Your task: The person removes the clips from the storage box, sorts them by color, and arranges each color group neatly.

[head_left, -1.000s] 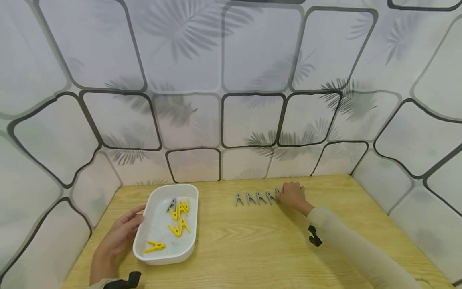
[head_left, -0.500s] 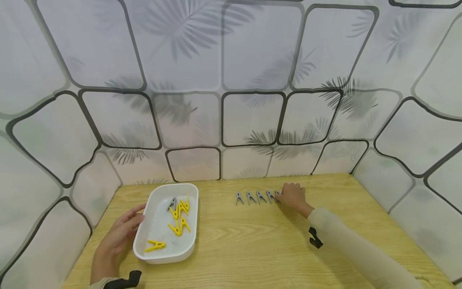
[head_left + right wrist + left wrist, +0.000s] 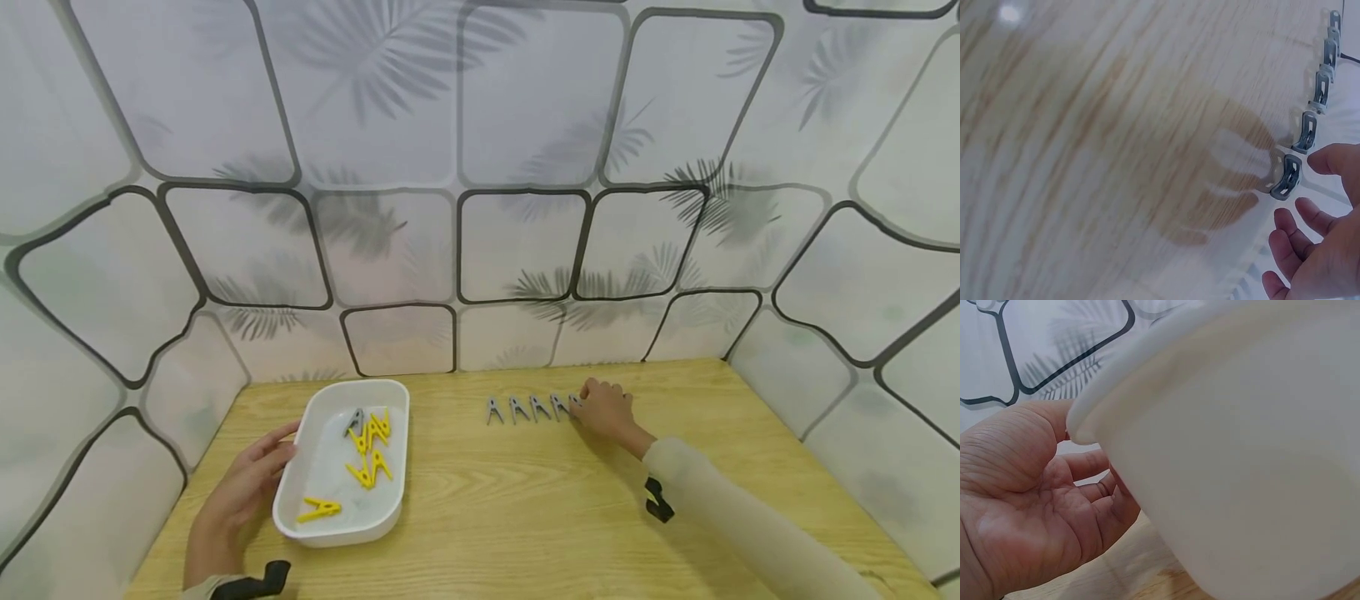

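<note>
A white plastic tray [image 3: 307, 475] stands at the left of the table, with several yellow clothespins [image 3: 362, 475] and one grey clothespin [image 3: 356, 422] in it. My left hand [image 3: 243, 492] lies against its outer left side; in the left wrist view the thumb touches the rim and the other fingers curve loosely beside the wall. To the right, several grey clothespins [image 3: 539, 407] form a row, legs toward me. My right hand [image 3: 606, 412] is at the rightmost one [image 3: 1286, 177]. The right wrist view shows thumb and index finger spread apart close to that clothespin, not pinching it.
The wooden table [image 3: 480, 508] bears the tray and the row. A patterned cloth [image 3: 405, 250] encloses the back and both sides, meeting the table just behind the row. Black straps [image 3: 658, 500] sit on both wrists.
The rightmost clothespin has shifted slightly toward me, more level with the row, with my right hand staying beside it. My left hand and the tray keep their places.
</note>
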`<state>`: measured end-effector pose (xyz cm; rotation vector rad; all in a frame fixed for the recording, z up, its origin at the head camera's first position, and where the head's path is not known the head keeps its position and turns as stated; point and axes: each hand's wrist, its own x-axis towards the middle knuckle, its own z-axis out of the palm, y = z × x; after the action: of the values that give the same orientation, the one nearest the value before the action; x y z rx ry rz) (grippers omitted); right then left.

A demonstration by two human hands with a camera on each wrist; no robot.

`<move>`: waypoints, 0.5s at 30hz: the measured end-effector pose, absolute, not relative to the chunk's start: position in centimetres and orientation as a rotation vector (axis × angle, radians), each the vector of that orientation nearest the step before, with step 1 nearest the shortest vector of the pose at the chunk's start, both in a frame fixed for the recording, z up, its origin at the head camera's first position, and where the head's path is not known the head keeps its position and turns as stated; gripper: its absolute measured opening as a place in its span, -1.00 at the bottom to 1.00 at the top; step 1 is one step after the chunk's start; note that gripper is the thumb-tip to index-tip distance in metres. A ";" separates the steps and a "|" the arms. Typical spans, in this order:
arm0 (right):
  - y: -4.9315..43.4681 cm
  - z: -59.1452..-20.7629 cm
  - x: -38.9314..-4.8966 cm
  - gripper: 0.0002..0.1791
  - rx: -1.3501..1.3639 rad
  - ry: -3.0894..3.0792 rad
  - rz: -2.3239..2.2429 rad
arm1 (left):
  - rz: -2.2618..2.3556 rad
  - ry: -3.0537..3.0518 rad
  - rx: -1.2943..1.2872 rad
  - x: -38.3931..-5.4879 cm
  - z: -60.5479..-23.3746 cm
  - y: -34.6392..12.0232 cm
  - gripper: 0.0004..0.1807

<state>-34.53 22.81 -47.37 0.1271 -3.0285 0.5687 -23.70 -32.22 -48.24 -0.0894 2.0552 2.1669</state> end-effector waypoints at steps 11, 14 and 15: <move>23.3 -47.5 -34.2 -0.57 0.262 -3.015 0.627 | 2.199 2.050 -0.072 -23.5 -48.0 -32.1 -0.59; 23.3 -47.3 -34.0 -0.55 0.280 -3.010 0.633 | 2.179 2.048 -0.076 -23.5 -48.0 -32.2 -0.59; 23.2 -47.2 -34.0 -0.55 0.279 -3.009 0.633 | 2.175 2.049 -0.086 -23.5 -47.9 -32.2 -0.60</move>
<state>-33.99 23.18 -47.22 0.2790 -3.0089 0.6326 -23.55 -32.16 -47.91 -0.0862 2.0488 2.1750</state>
